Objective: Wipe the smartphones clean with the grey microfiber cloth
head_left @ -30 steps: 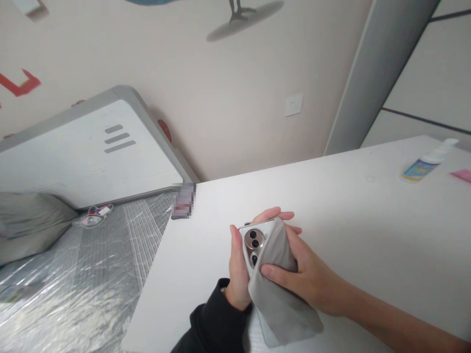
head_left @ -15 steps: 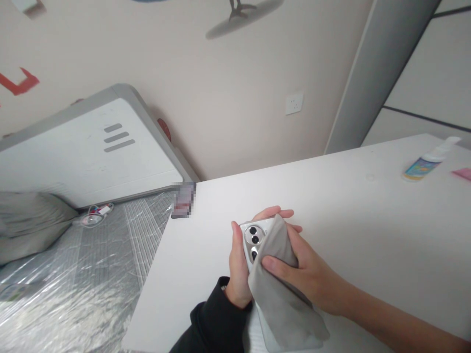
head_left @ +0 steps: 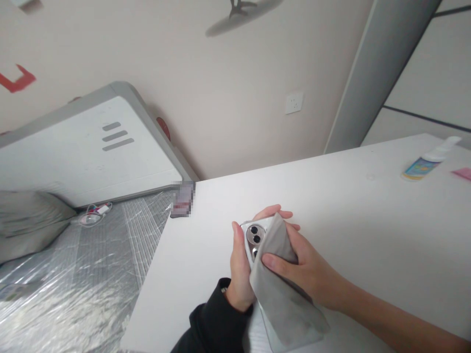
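A white smartphone [head_left: 249,230] with round camera lenses on its back lies in my left hand [head_left: 241,269], whose thumb runs along its left edge while the fingertips show beyond its top right. A grey cloth [head_left: 285,304] drapes over most of the phone's back and hangs down toward me. My right hand [head_left: 307,272] pinches the cloth against the phone, thumb on top near the lenses and fingers at the right edge. The phone's lower part is mostly under the cloth. Both hands are above the white table [head_left: 209,235].
A spray bottle [head_left: 423,166] and a pink item [head_left: 462,173] lie at the table's right. A blurred-out flat object [head_left: 183,198] rests on the left corner. Beyond that edge is a plastic-covered bed [head_left: 99,260] with a white headboard [head_left: 88,152]. A wall runs behind.
Almost nothing differs. My hands, the phone and the cloth have shifted very slightly; both hands keep the same hold.
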{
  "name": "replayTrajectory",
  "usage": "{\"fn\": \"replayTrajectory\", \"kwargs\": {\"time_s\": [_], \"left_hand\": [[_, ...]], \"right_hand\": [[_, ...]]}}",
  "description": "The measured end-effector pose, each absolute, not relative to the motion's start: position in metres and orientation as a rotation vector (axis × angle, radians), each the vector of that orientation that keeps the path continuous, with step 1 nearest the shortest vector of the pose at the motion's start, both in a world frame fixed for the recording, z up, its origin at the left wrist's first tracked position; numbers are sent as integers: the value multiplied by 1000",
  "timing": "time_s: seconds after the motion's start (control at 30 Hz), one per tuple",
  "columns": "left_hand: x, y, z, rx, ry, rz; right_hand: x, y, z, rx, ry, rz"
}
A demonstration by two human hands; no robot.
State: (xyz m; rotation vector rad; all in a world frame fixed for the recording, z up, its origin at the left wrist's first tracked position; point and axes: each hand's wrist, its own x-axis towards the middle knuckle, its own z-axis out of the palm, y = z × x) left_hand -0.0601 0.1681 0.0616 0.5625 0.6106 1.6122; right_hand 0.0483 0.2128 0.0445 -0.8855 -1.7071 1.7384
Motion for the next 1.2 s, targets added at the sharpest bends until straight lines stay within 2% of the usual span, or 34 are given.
{"fn": "replayTrajectory", "kwargs": {"time_s": [0.4,0.7,1.03,1.2], "left_hand": [[-61,168,63,543,611,1617],[-60,168,60,563,646,1611],[-54,170,41,852,768,1612],[-55,171,52,764,849,1688]], "right_hand": [[52,215,39,-745,-1637,1857],[46,217,44,-902,-1658,1716],[41,220,56,-1056,-1571,1669],[42,224,51,-893,-1578,1720]]}}
